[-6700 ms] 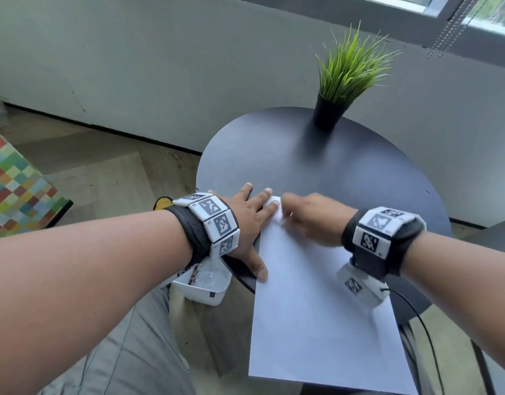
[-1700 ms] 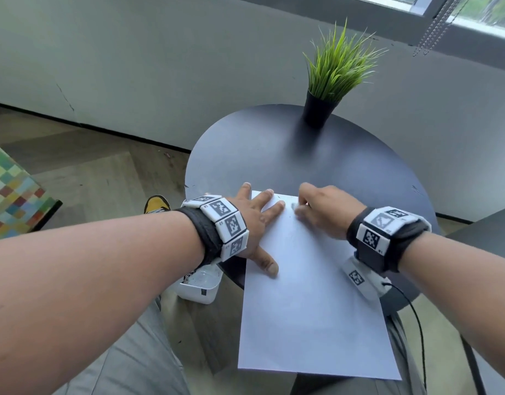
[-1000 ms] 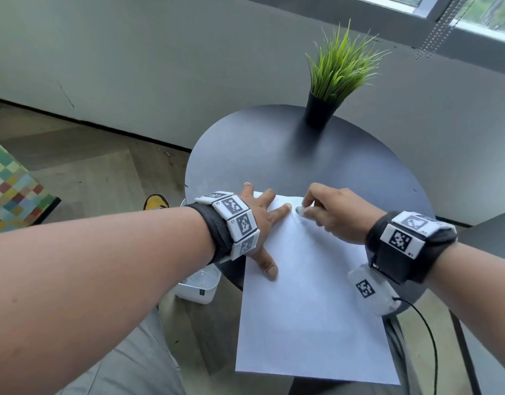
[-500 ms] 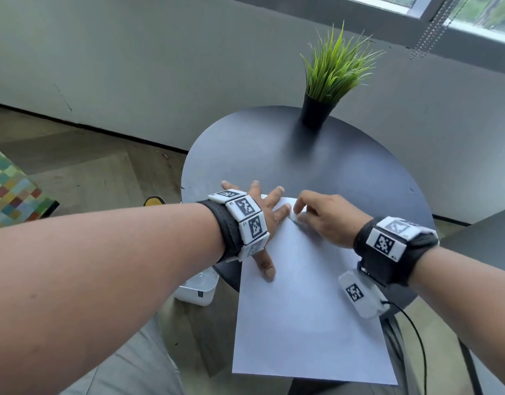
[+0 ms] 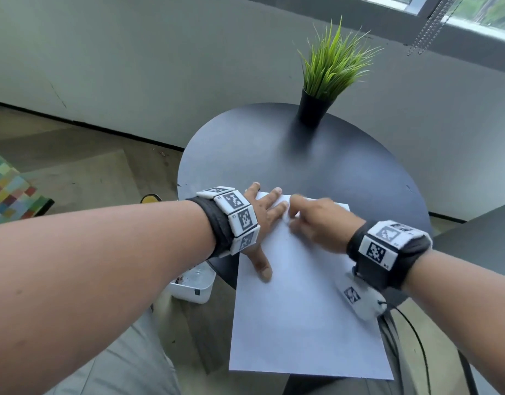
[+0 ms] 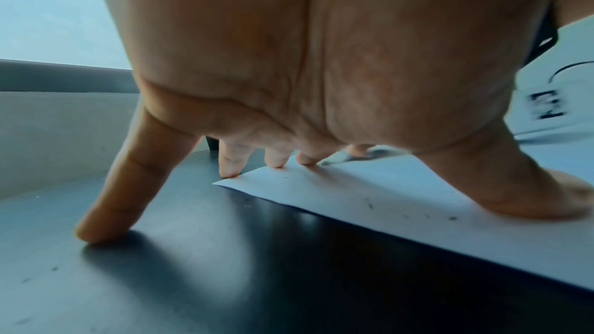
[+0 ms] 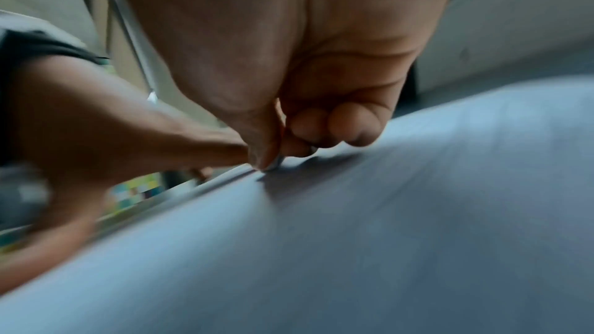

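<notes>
A white sheet of paper (image 5: 302, 309) lies on the round black table (image 5: 274, 155), and its near end hangs over the table's edge. My left hand (image 5: 264, 220) lies flat with spread fingers. Its thumb and three fingers press the sheet's far left corner (image 6: 385, 200), while the little finger rests on bare table. My right hand (image 5: 317, 220) is curled. Its thumb and fingers (image 7: 273, 136) pinch a small pale object against the paper (image 7: 385, 212) near the far edge, right beside my left index finger. The object is too blurred to identify.
A potted grass plant (image 5: 328, 69) stands at the table's far edge, by the wall. A white bin (image 5: 193, 286) sits on the floor below left, with a colourful checked surface (image 5: 9, 192) far left. A second dark tabletop (image 5: 479, 240) is at the right.
My right hand has made small moves along the paper's far edge and is now blurred close to my left index finger. My left hand keeps pressing the same corner.
</notes>
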Demonstrator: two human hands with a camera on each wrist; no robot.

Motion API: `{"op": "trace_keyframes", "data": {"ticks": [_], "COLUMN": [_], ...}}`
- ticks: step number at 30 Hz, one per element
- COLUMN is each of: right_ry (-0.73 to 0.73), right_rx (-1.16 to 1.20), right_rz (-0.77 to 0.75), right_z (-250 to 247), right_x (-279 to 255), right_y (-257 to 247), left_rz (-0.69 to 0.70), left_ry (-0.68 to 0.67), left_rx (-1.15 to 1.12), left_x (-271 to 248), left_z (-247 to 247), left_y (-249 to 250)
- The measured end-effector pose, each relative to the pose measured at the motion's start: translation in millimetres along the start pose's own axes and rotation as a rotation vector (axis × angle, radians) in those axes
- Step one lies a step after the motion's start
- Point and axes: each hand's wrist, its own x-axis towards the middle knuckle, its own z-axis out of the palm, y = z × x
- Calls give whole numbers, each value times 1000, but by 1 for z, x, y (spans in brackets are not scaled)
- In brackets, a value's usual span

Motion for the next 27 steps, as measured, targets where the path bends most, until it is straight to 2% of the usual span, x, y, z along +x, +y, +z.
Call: {"op": "trace_keyframes", "data": {"ticks": [1,2,6,7,10,11,13,15,16,17,20,22,25,27], "right_ry": [43,43,-173,-172,-31,-2,-29,-142,-176,-173,-8,-24,-154,-143], "right_rx": [-19,-31,-81,-100,-178,-182,-193,-197,-196,-213,-213,-201,-184,-218], "right_rz": [71,62,-211,-213,-26,-18,-99,-239,-247,-198,30,2,-182,-101], "right_z": [-3,-3,22,20,-3,-5,3,17,19,14,-5,-2,21,13], "right_x": [2,0,-26,-26,-10,-9,-18,-33,-34,-30,-12,-17,-35,-24], "right_y": [7,5,-25,-21,3,6,-6,-23,-22,-18,10,2,-26,-19], "left_rz": [-13,-19,5,5,-4,-4,-5,-9,-9,-8,-8,-9,-7,-7], "left_ry": [-5,-8,-17,-16,-15,-12,-14,-15,-15,-16,-12,-8,-13,-12], "left_rx": [-16,-29,-43,-41,-22,-25,-31,-40,-37,-29,-21,-26,-40,-26], "left_x": [4,5,8,9,11,10,10,12,12,12,11,11,13,12], "left_z": [4,5,5,5,6,6,6,7,7,7,6,7,9,8], "left_y": [-2,-3,-4,-4,-4,-3,-4,-4,-4,-4,-3,-4,-5,-4]}}
